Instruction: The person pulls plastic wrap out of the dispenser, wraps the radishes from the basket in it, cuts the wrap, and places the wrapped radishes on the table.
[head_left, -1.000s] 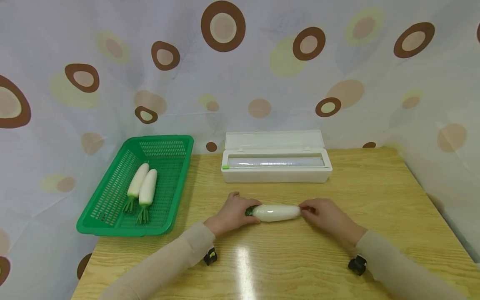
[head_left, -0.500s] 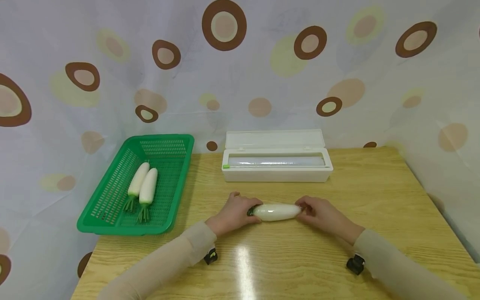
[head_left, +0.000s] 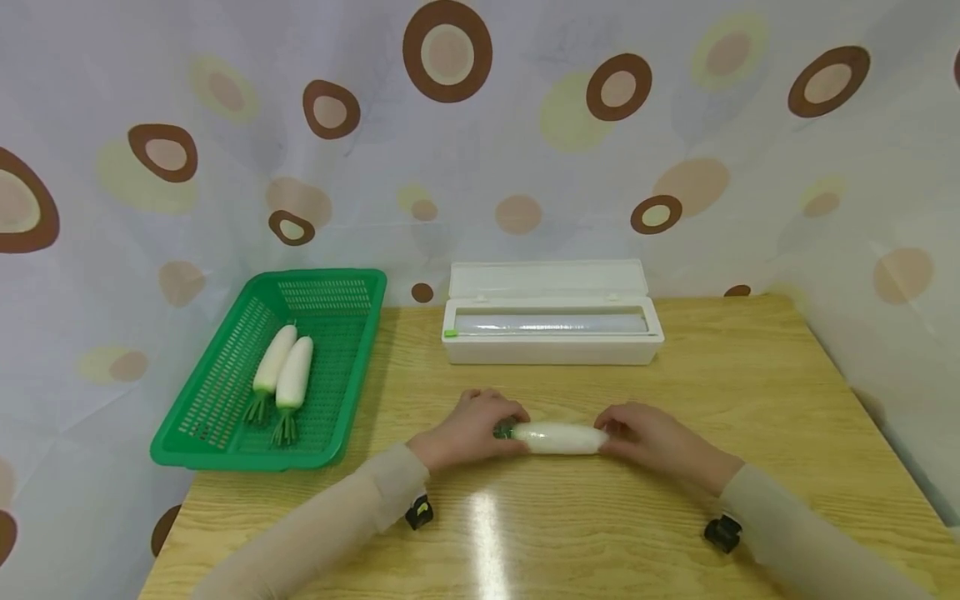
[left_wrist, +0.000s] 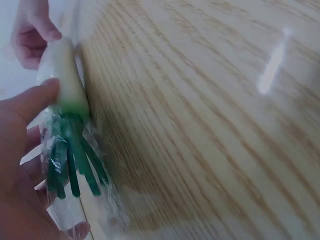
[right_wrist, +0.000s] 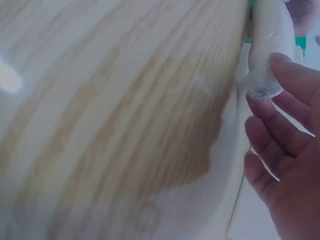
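Observation:
A white radish (head_left: 558,438) wrapped in clear plastic film lies crosswise on the wooden table, between the two hands. The left hand (head_left: 474,429) grips its leafy end with thumb and fingers; in the left wrist view the cut green stems (left_wrist: 75,155) fan out inside loose, crinkled film. At the tapered end, the right hand (head_left: 663,446) pinches the radish, its thumb on one side and its fingers on the other. Seen from the right wrist, film is bunched at the tip (right_wrist: 262,92), and the lower fingers of that hand curl loosely below it.
Behind the radish stands a white cling film box (head_left: 553,350), lid raised, with a film roll (head_left: 551,323) inside. To the left, a green plastic basket (head_left: 337,425) holds two more white radishes (head_left: 294,375) with green stems. A patterned curtain (head_left: 480,167) hangs behind the table.
Over the last half second both hands have drawn the wrapped radish slightly toward the person. A second ago the right fingers were at the very tip; now they reach round the end.

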